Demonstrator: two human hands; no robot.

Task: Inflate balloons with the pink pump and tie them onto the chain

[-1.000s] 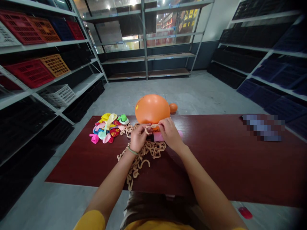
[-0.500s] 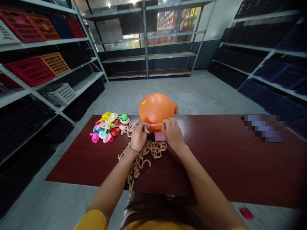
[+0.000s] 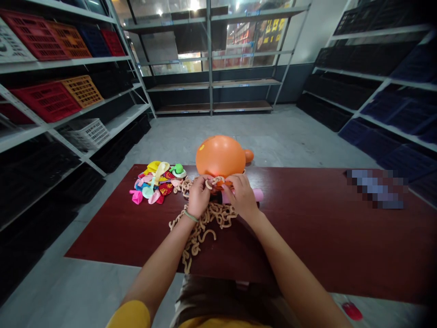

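Note:
An inflated orange balloon (image 3: 220, 155) rests at the far side of the dark red table (image 3: 307, 228). My left hand (image 3: 198, 196) and my right hand (image 3: 241, 193) are both closed just below it, pinching the balloon's neck together with a link of the beige plastic chain (image 3: 205, 223). The chain lies in a loose heap under my hands and trails toward the table's near edge. A pink pump (image 3: 251, 196) lies under my right hand, partly hidden.
A pile of flat coloured balloons (image 3: 157, 182) lies left of my hands. A second small orange balloon (image 3: 248, 156) peeks out behind the big one. Metal shelves with crates (image 3: 61, 95) line the left, back and right. A red object (image 3: 351, 310) lies on the floor.
The balloon has shifted slightly right, then settled lower. My hands have come closer together at its neck, and the stretched neck between them has shortened.

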